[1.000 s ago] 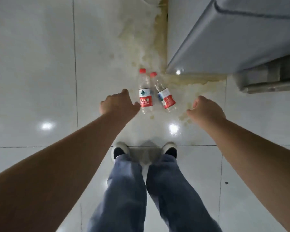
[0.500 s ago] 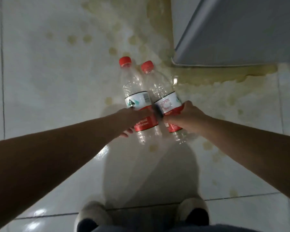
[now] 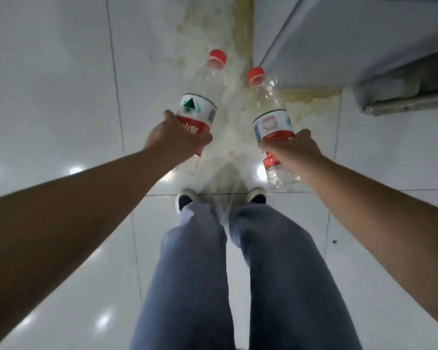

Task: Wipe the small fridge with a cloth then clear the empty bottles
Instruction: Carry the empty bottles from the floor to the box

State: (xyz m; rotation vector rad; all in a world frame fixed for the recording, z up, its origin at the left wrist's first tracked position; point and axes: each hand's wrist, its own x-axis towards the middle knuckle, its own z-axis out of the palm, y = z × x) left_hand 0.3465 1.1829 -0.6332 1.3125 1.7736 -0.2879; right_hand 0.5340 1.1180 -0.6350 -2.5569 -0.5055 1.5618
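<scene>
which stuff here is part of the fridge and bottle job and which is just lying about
Job: clear red-capped plastic bottle gripped by left hand; second clear red-capped bottle gripped by right hand; grey small fridge.
Lying about: yellowish floor stain; grey metal base.

Left hand [image 3: 177, 137] and right hand [image 3: 292, 151] each grip a clear, red-capped bottle, left bottle [image 3: 202, 97] and right bottle [image 3: 269, 109], above stained white floor tiles [image 3: 61, 97] beside the fridge [image 3: 352, 41].

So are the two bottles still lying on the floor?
No, the left hand grips one bottle and the right hand grips the other bottle.
</scene>
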